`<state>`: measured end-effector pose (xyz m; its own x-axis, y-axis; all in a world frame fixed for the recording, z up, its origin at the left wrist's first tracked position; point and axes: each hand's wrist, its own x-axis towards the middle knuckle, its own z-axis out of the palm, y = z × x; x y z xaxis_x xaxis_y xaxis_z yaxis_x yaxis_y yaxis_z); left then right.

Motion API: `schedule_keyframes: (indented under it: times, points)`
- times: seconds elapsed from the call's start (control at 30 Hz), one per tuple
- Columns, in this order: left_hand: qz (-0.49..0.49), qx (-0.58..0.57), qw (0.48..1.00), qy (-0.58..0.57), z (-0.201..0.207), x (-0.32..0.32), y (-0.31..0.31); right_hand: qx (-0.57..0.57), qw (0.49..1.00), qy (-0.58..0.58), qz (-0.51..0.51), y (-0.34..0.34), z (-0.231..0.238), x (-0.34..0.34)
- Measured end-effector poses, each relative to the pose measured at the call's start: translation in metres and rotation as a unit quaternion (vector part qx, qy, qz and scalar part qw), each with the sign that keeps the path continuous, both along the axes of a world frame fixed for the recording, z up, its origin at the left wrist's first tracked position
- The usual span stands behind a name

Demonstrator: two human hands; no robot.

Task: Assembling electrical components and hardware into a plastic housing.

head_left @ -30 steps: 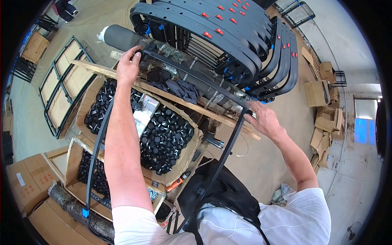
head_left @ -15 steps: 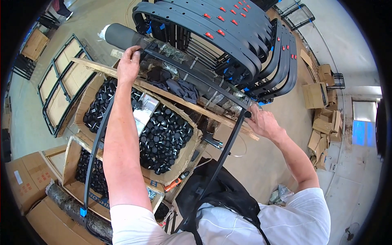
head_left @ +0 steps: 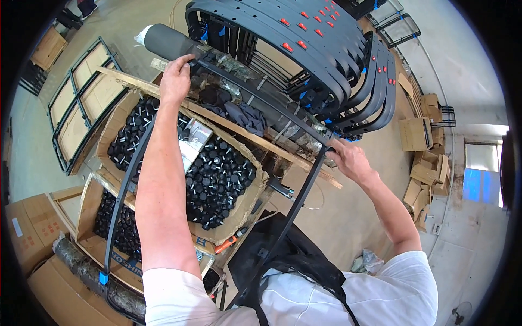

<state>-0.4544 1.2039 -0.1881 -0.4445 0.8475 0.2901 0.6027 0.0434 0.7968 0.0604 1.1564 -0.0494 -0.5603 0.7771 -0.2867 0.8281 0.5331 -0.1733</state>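
A black metal frame [head_left: 255, 96] lies in front of me, its side bars running back toward my body. At its far left corner, my left hand [head_left: 175, 80] has its fingers closed around a small black round screw foot [head_left: 192, 63]. My right hand [head_left: 350, 159] pinches at the far right corner, where a similar dark foot is mostly covered by the fingers. Beneath the frame, a carton [head_left: 251, 223] holds many black screw feet [head_left: 213, 182] with metal studs. A small white box [head_left: 194, 142] lies on them. A second carton [head_left: 87, 217] of smaller black pieces sits nearer, at left.
Dark curved frames with red clips [head_left: 283, 27] stand stacked beyond the padded rail [head_left: 168, 44]. A wooden plank [head_left: 228, 124] crosses the bench, with dark cloth [head_left: 242, 117] behind it. An orange-handled tool [head_left: 225, 244] lies by the carton. Cardboard boxes [head_left: 416, 135] line the right wall.
The view has shifted slightly. Both hands stay at the same frame corners, with small finger movements; the right fingers now cover more of the foot.
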Motion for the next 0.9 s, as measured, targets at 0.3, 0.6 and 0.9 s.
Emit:
schedule_keyframes:
  times: [0.3,0.6,0.9]
  points:
    - [0.0,0.001,0.994,-0.108,0.002,0.003,-0.001,-0.046,0.996,-0.072,-0.015,0.0,0.004,0.0]
    - [-0.007,-0.044,0.996,-0.082,0.007,0.008,0.003,0.03,0.999,-0.009,-0.006,0.0,0.002,-0.011]
    - [0.007,-0.053,0.996,-0.069,0.004,0.003,0.002,-0.045,0.993,-0.104,-0.026,-0.004,0.012,-0.017]
